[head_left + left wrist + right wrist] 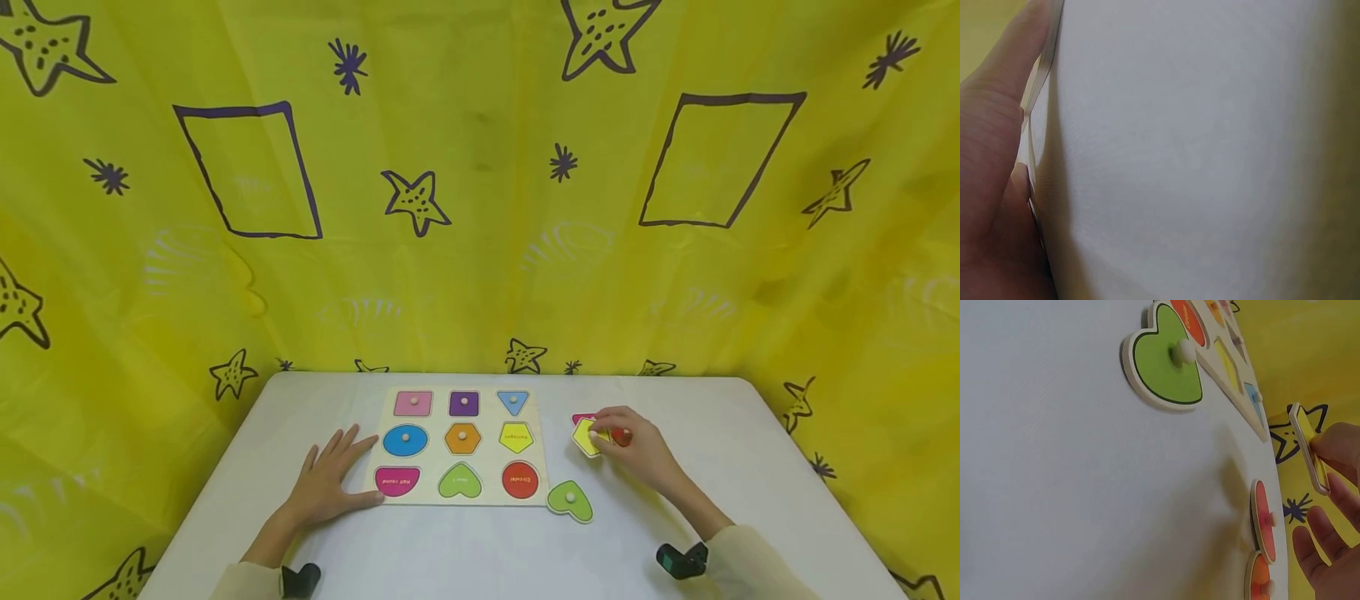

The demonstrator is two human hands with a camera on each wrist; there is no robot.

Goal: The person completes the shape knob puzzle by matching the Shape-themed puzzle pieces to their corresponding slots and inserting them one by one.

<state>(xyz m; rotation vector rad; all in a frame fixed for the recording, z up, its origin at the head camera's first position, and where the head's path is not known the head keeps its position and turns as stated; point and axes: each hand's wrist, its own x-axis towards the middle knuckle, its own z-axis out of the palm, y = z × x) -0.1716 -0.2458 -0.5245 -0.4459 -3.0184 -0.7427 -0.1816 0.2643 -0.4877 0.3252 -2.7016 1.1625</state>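
Observation:
The wooden puzzle board (480, 493) lies on the white table, its pentagon, heart, circle and half-round recesses without pieces. At its left edge my left hand (324, 483) rests with spread fingers, thumb and a fingertip touching the board. My right hand (637, 447) pinches the yellow pentagon piece (584, 437) by its knob, right of the board; in the right wrist view the piece (1309, 447) is held up off the table by the right hand (1338, 519). A green heart piece (571, 500) lies by the board's lower right corner.
A magenta piece (581, 418) and a red piece (621, 437) lie on the table (480, 558) beneath and beside the right hand. Pink, purple, blue and orange pieces sit in the board. A yellow patterned curtain (480, 275) stands behind and on both sides.

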